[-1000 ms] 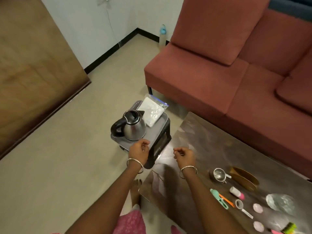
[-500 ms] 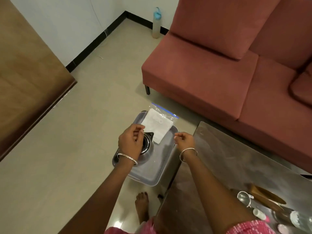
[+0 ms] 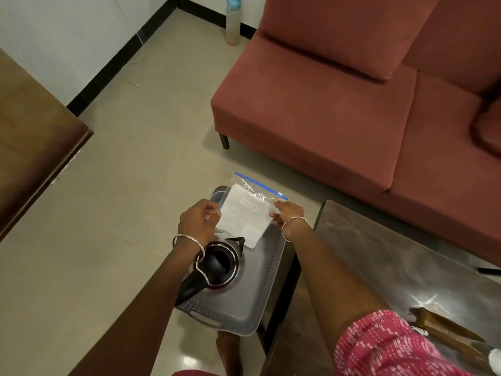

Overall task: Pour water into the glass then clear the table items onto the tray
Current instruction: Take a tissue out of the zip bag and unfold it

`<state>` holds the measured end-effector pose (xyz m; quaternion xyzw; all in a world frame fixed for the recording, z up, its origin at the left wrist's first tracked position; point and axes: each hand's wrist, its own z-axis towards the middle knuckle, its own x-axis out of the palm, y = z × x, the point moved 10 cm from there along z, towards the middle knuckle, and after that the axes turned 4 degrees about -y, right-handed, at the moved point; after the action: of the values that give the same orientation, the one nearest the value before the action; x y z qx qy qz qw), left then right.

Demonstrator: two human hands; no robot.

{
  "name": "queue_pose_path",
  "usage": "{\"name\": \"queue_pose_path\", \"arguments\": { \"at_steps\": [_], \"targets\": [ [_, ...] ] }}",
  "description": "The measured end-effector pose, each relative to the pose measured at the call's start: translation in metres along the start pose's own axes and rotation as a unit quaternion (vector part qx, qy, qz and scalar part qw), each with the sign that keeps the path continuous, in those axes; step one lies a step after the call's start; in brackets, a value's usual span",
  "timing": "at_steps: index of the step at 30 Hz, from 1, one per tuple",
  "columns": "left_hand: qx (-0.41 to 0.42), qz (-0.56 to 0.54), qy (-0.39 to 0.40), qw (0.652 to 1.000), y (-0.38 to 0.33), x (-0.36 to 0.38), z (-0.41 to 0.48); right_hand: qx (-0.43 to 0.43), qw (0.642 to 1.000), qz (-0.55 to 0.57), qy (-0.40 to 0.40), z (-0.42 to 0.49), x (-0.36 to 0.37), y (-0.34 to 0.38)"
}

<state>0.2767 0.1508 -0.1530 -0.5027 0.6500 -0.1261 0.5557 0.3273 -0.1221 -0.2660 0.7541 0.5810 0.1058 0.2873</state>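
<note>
A beige tiled floor [image 3: 113,202] fills most of the room, and one grey perforated tray [image 3: 267,291] sits low in the middle of it; everything else is placed from that tray. Beyond and to the right of the tray stands one rust-red sofa [image 3: 339,109] against a white wall with a black skirting. Far left of the tray is one dark wooden panel [image 3: 32,137]. Directly right of the tray, edge close to edge, is one reflective metal table [image 3: 401,270], with one wooden holder [image 3: 444,331] at its near right. Far beyond the tray, beside the sofa, one water bottle [image 3: 233,20] stands upright. On the tray's near left part stands one steel kettle [image 3: 219,264], lid open. On the tray's far end lies one clear zip bag [image 3: 249,213] holding white paper. Two hands are at that bag: the left hand [image 3: 199,221] has its fingers curled on the bag's left edge, and the right hand [image 3: 287,213] pinches the bag's right edge. The glass is not visible.
</note>
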Motion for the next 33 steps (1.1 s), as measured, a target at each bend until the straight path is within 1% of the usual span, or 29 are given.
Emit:
{"name": "queue_pose_path", "arguments": {
  "at_steps": [2,5,7,10,12,15,18,22,25,28,30,33],
  "targets": [
    [0.011,-0.003,-0.001,1.0,-0.002,0.002,0.0,-0.022,1.0,0.008,-0.018,0.004,-0.002,0.0],
    [0.04,-0.033,-0.019,0.998,-0.018,0.0,-0.007,-0.091,0.994,0.014,-0.052,-0.004,-0.013,0.006],
    [0.06,-0.064,-0.025,0.996,-0.034,0.0,-0.018,-0.143,0.987,-0.006,-0.071,-0.022,-0.025,0.013],
    [0.105,-0.083,-0.018,0.991,-0.066,0.001,-0.043,-0.245,0.968,-0.035,-0.041,-0.065,-0.039,0.03],
    [0.15,-0.083,-0.01,0.985,-0.093,0.002,-0.065,-0.307,0.948,-0.078,-0.034,-0.099,-0.055,0.038],
    [0.241,-0.063,-0.006,0.969,-0.137,0.006,-0.108,-0.406,0.898,-0.157,-0.063,-0.151,-0.088,0.048],
    [0.3,-0.048,0.017,0.952,-0.175,0.018,-0.155,-0.473,0.854,-0.198,-0.083,-0.206,-0.124,0.053],
    [0.334,-0.027,0.064,0.94,-0.207,0.038,-0.218,-0.536,0.816,-0.199,-0.091,-0.274,-0.176,0.051],
    [0.35,0.005,0.067,0.934,-0.222,0.048,-0.265,-0.567,0.793,-0.201,-0.093,-0.312,-0.219,0.046],
    [0.367,0.003,0.06,0.928,-0.236,0.053,-0.317,-0.605,0.765,-0.202,-0.088,-0.347,-0.268,0.042],
    [0.377,-0.012,0.05,0.925,-0.246,0.055,-0.351,-0.619,0.757,-0.193,-0.076,-0.367,-0.299,0.038],
    [0.37,-0.052,0.041,0.927,-0.258,0.061,-0.402,-0.626,0.76,-0.165,-0.057,-0.397,-0.349,0.029]
  ]
}}
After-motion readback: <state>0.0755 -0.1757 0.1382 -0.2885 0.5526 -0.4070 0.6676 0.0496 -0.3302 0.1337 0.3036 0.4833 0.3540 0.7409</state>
